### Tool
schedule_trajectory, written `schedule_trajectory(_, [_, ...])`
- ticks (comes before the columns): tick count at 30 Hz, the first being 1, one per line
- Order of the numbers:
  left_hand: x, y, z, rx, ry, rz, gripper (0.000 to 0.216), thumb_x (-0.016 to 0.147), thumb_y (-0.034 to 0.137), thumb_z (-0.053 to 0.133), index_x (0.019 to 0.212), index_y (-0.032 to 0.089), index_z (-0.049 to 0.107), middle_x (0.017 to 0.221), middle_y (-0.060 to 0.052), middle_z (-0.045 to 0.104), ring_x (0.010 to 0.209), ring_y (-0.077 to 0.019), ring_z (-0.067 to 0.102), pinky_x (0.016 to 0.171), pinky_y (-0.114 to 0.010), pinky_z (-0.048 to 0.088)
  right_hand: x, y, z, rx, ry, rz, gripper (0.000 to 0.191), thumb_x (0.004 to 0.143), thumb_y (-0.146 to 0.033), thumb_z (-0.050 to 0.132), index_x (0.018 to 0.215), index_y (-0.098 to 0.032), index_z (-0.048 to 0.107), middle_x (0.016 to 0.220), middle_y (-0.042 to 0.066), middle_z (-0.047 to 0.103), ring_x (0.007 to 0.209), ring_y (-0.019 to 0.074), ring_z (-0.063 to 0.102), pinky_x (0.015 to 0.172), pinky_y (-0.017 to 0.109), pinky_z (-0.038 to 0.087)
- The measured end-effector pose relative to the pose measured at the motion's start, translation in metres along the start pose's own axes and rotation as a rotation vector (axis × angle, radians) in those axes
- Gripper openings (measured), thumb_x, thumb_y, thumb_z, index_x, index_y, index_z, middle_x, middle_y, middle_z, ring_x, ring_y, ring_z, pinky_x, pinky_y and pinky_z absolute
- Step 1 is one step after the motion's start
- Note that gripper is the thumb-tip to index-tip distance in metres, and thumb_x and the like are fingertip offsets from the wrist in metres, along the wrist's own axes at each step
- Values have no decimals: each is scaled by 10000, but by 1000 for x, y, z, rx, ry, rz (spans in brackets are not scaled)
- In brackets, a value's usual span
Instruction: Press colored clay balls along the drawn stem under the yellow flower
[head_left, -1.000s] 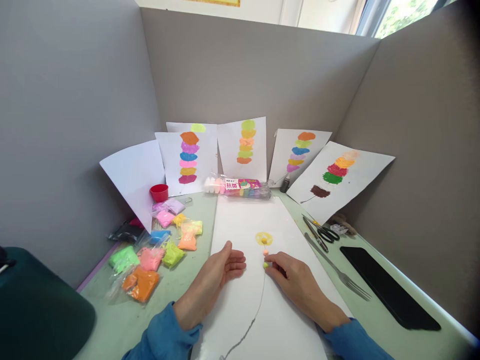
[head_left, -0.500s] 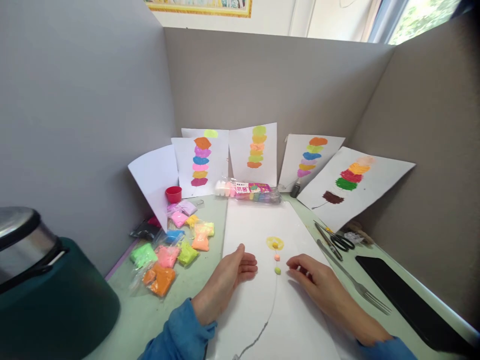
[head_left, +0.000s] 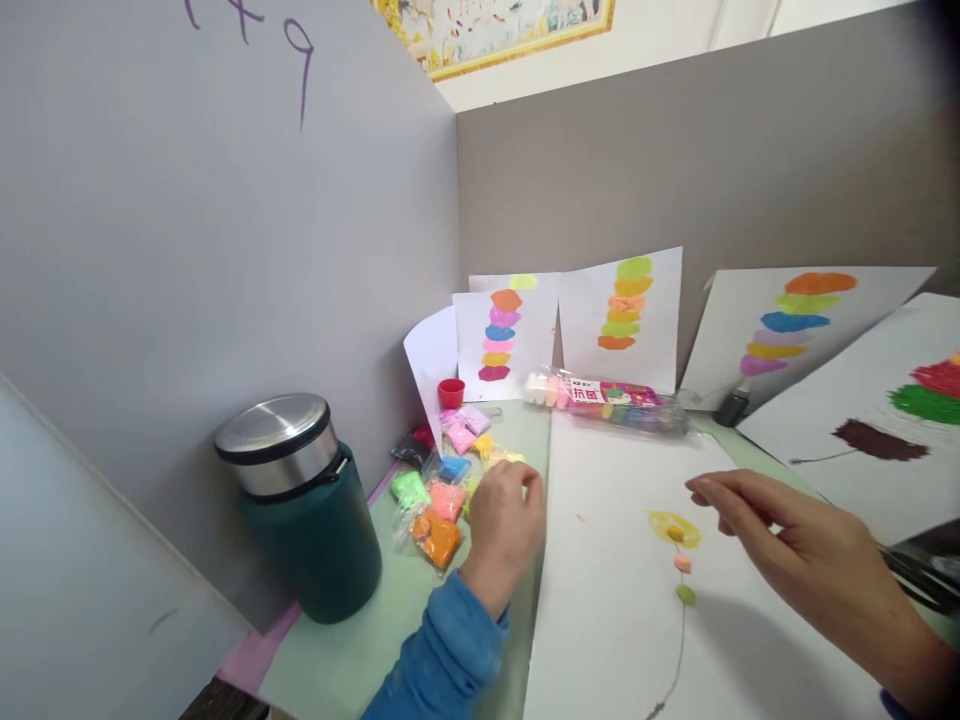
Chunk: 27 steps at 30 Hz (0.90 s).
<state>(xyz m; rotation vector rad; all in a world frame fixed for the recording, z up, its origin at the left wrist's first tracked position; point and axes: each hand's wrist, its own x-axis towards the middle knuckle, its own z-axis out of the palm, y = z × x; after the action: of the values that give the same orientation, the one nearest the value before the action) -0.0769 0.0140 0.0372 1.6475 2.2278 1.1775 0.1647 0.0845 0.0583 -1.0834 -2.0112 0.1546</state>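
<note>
My left hand (head_left: 504,535) is over the table beside the bagged clay, its fingers curled and the tips hidden from me. Whatever it may hold cannot be made out. Orange clay (head_left: 437,537), pink clay (head_left: 446,499) and green clay (head_left: 410,489) lie in clear bags to its left. Above the white sheet (head_left: 600,620) hovers my right hand (head_left: 795,550), thumb and forefinger together with nothing visible between them. Left of it on the sheet are a yellow ring (head_left: 660,520) with an orange-yellow middle, a pink piece (head_left: 682,564), a green piece (head_left: 685,594) and a thin grey line (head_left: 681,650).
A dark green flask (head_left: 315,540) stands at the left. A red cup (head_left: 451,393) sits behind the clay bags. At the back lies a clear packet (head_left: 607,397) of coloured pieces. Painted sheets (head_left: 620,320) lean on the grey partition (head_left: 637,180); black-handled scissors (head_left: 915,578) are at the right.
My view has turned left, bringing more of the flask into sight. My left hand has left the sheet for the clay bags, its fingers curling. My right hand has lifted and its fingertips have closed together.
</note>
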Motion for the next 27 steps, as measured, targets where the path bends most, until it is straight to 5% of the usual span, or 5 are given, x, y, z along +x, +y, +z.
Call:
schedule_trajectory(6, [17, -40, -35, 383, 177, -182, 262, 864, 173, 389, 950, 172, 636, 974, -115, 626, 996, -277, 529, 831, -380, 392, -12, 14, 26, 72, 187, 92, 348, 847, -512, 456, 800, -241, 669, 716, 7, 665, 549, 146, 586, 510, 268, 439])
schedule_trajectory(11, [19, -64, -45, 566, 130, -378, 350, 828, 263, 464, 1110, 93, 582, 1127, -234, 544, 1049, -418, 498, 788, -499, 414, -21, 33, 30, 135, 251, 97, 282, 863, -419, 489, 794, -213, 669, 696, 7, 648, 557, 134, 571, 553, 259, 431])
schedule_trajectory(16, [28, -82, -43, 614, 34, -489, 434, 810, 250, 456, 1207, 92, 532, 1164, -262, 506, 1019, -451, 523, 745, -494, 440, -16, 43, 23, 223, 368, 147, 265, 895, -359, 478, 810, -189, 662, 676, 1, 620, 557, 119, 547, 573, 241, 434])
schedule_trajectory(27, [27, -74, -37, 659, 162, -263, 541, 770, 106, 473, 1310, 96, 446, 1334, -204, 423, 1204, -339, 414, 965, -394, 367, -20, 48, 30, 213, 335, 74, 285, 899, -340, 477, 744, -173, 648, 647, -1, 622, 572, 118, 564, 590, 234, 424])
